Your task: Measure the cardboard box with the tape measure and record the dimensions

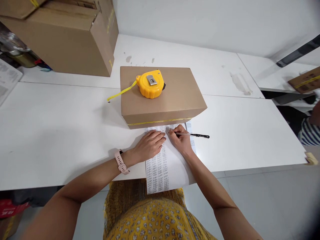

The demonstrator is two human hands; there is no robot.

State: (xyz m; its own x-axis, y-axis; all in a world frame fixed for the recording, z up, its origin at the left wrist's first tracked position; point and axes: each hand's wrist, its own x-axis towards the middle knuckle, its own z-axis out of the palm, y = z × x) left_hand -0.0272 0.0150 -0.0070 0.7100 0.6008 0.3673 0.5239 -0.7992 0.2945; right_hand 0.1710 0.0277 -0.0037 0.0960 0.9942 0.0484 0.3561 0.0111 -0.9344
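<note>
Right hand pinched a black pen near its tip, the point on the printed sheet just in front of the cardboard box carrying a yellow tape measure. Left hand lay flat, fingers loosely together, pinning the sheet to the white table. The sheet looked thin and floppy, overhanging the near edge and likely to slide unless pressed flat; the pen looked stiff and light, best gripped low.

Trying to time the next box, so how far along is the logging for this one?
Looks done: the tape measure lies set down on the small box, blade barely out. In hand: the right hand writes with the pen near the top of the sheet, the left hand pressing it flat. Left: much of its right side looks blank.
</note>
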